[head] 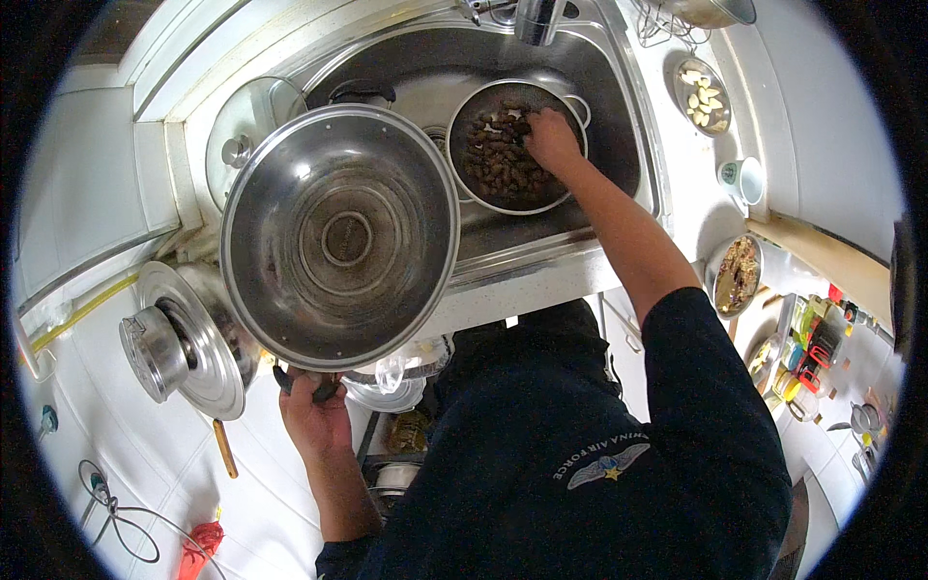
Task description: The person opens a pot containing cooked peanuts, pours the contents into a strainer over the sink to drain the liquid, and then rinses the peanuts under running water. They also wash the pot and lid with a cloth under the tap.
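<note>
My left hand [317,409] grips the near black handle of a wide two-handled steel wok [279,239], which is tilted so that its bare, brown-stained inside faces up. It is held over the left part of the sink and hides some of it. In the sink basin sits a round mesh strainer [573,190] with a white rim and loop handles. Many small, wrinkled dark brown food pieces [500,163] lie in it. My right hand [551,141] reaches in from the right, fingertips down among the pieces; whether they pinch one I cannot tell.
The steel sink [616,109] has a faucet [540,22] at the back. A glass lid [254,105] leans behind the wok. On the right counter stand a dish of pale cut pieces [703,101], a cup [743,181] and a bowl of chopped food [736,275]. A lidded steel pot [206,348] stands left.
</note>
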`<state>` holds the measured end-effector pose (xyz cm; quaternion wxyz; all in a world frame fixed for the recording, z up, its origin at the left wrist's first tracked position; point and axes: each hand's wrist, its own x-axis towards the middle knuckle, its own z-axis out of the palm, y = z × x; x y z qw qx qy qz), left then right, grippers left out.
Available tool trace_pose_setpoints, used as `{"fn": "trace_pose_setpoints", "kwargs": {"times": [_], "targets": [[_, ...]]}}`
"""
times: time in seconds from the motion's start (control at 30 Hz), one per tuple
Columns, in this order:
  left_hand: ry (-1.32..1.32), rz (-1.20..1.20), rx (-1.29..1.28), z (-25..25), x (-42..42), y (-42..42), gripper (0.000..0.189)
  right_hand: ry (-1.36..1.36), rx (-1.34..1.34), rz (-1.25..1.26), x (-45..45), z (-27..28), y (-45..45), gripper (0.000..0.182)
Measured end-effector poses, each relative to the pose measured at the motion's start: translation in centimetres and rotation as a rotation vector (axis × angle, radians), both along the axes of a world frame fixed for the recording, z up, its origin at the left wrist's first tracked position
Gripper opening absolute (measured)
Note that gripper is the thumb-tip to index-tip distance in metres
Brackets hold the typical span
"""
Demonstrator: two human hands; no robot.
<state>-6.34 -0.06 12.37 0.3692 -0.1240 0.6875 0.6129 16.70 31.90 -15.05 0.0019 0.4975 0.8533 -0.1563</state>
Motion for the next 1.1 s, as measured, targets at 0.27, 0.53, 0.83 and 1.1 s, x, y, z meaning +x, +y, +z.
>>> {"fn": "trace_pose_setpoints", "kwargs": {"times": [0.27, 0.53, 0.83, 1.1], "targets": [[-0.018, -0.02, -0.006, 0.0, 0.1, -1.3, 0.017, -0.083, -0.008, 0.021, -2.0, -3.4, 1.0, 0.023], [-0.003, -0.08, 0.081, -0.8, -0.3, -1.3, 0.015, 0.092, -0.099, -0.048, -0.5, 1.2, 0.6, 0.024], [-0.225, -0.368, 0.297, -4.1, -3.9, -2.4, 0.025, 0.236, 0.191, -0.573, 18.8, 19.6, -10.0, 0.02], [-0.234, -0.361, 0.155, -3.8, -3.6, -0.1, 0.02, 0.216, 0.267, -1.1, 34.9, 17.9, -15.0, 0.024]]}}
